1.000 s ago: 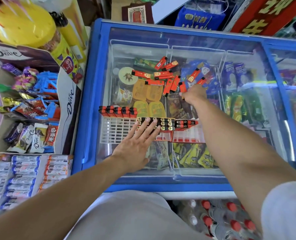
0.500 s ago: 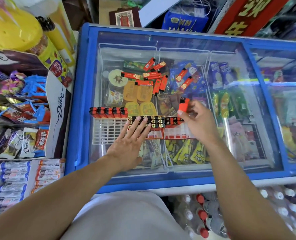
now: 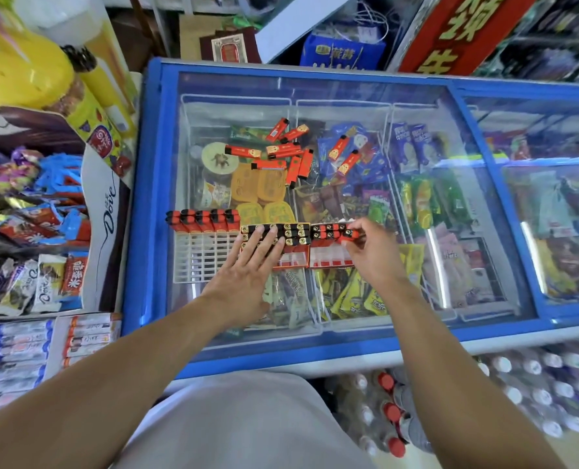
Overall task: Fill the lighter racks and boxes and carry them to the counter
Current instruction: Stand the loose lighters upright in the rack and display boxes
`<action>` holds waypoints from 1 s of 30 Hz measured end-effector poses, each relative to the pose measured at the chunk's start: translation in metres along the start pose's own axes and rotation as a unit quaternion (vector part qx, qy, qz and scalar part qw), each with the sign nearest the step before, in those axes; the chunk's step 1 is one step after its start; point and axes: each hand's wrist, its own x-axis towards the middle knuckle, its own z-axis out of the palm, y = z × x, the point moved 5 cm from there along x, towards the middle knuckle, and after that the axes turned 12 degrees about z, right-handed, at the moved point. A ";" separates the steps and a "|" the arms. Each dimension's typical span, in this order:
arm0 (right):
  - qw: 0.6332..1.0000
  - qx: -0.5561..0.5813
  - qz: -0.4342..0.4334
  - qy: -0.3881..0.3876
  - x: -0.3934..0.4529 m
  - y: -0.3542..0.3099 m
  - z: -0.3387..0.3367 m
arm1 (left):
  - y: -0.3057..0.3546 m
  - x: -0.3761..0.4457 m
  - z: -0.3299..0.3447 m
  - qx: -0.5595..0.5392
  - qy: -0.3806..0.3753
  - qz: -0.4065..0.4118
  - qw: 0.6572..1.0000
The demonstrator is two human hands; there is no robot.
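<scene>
Obscuring part of the middle lighter box (image 3: pixel 283 247): left hand (image 3: pixel 244 275), fingers flat and spread on its lighters. Right hand (image 3: pixel 372 255) pinching one red lighter (image 3: pixel 351 233) at the right box (image 3: pixel 330 257). Loose lighters (image 3: pixel 283 154) scattered beyond on the freezer lid (image 3: pixel 450 231); white rack (image 3: pixel 201 253) left, one row filled.

There is only one view, from the camera on my head, looking steeply down and forward over my own arms. It sits close above the glass lid of the blue chest freezer (image 3: pixel 152 198), which fills the middle of the picture. My shirt front lies at the near edge, and my left hand (image 3: pixel 244 275) and right hand (image 3: pixel 376 258) reach out mid-frame. The wide lens bends the edges: the Dove chocolate display box (image 3: pixel 102 211) curves at far left, bottled drinks (image 3: pixel 392 414) at near right.
</scene>
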 end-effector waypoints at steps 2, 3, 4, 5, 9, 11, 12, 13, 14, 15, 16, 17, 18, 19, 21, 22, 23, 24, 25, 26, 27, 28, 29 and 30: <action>1.000 0.001 -0.012 0.010 0.000 0.000 0.001 | 0.000 0.000 0.001 -0.002 0.001 0.000 1.000; 1.000 0.003 -0.017 0.014 0.000 0.000 0.000 | -0.001 0.000 0.001 -0.002 0.002 0.000 1.000; 1.000 0.005 -0.020 0.015 0.000 0.000 0.001 | -0.001 0.001 0.001 -0.001 0.003 -0.001 1.000; 1.000 0.006 -0.021 0.015 0.000 0.001 0.001 | -0.001 0.001 0.002 -0.002 0.003 -0.001 1.000; 0.999 0.026 -0.031 0.026 0.002 0.002 -0.002 | -0.002 0.001 0.003 -0.003 0.007 -0.001 1.000; 0.999 0.031 -0.036 0.024 0.002 0.002 -0.003 | -0.002 0.002 0.003 -0.004 0.006 -0.002 1.000; 0.999 0.033 -0.036 0.020 0.002 0.002 -0.003 | -0.001 0.002 0.003 -0.004 0.007 -0.002 1.000; 0.999 0.035 -0.036 0.015 0.002 0.003 -0.003 | -0.001 0.002 0.003 -0.005 0.008 -0.002 1.000; 0.999 0.033 -0.035 0.009 0.002 0.003 -0.003 | -0.001 0.002 0.003 -0.005 0.009 -0.002 1.000; 0.999 0.029 -0.036 0.002 0.002 0.004 -0.003 | -0.001 0.002 0.003 -0.004 0.011 -0.003 1.000; 0.999 0.023 -0.038 -0.003 0.002 0.004 -0.003 | -0.002 0.002 0.003 -0.003 0.013 -0.003 1.000; 0.999 0.020 -0.039 -0.004 0.002 0.004 -0.002 | -0.002 0.002 0.003 -0.001 0.015 -0.003 1.000; 0.999 0.024 -0.037 0.000 0.001 0.004 -0.003 | -0.002 0.002 0.003 0.000 0.017 -0.004 1.000; 0.999 0.036 -0.033 0.009 0.000 0.004 -0.005 | -0.002 0.003 0.003 0.001 0.018 -0.003 1.000; 0.997 0.057 -0.029 0.045 -0.001 0.003 -0.010 | -0.001 0.003 0.004 -0.001 0.020 -0.001 1.000; 0.996 0.060 -0.032 0.059 -0.001 0.003 -0.012 | -0.001 0.003 0.004 -0.001 0.023 -0.001 1.000; 0.996 0.054 -0.036 0.066 -0.002 0.001 -0.012 | -0.002 0.003 0.005 0.000 0.026 -0.001 1.000; 0.996 0.041 -0.037 0.065 -0.002 0.000 -0.012 | -0.002 0.003 0.005 -0.001 0.028 0.000 1.000; 0.997 0.027 -0.037 0.060 -0.002 -0.001 -0.012 | -0.002 0.003 0.005 -0.003 0.032 0.003 0.999; 0.998 0.014 -0.035 0.055 -0.003 -0.003 -0.012 | -0.002 0.003 0.004 -0.009 0.040 0.006 0.999; 0.998 0.001 -0.034 0.052 -0.003 -0.005 -0.012 | -0.002 0.002 0.003 -0.021 0.053 0.010 0.998; 0.998 -0.010 -0.034 0.054 -0.003 -0.007 -0.014 | -0.003 0.000 0.002 -0.042 0.072 0.015 0.996; 0.997 -0.015 -0.035 0.061 -0.003 -0.012 -0.018 | -0.004 -0.003 0.001 -0.068 0.101 0.017 0.992; 0.997 -0.009 -0.037 0.069 -0.002 -0.018 -0.023 | -0.006 -0.008 0.001 -0.093 0.135 0.014 0.986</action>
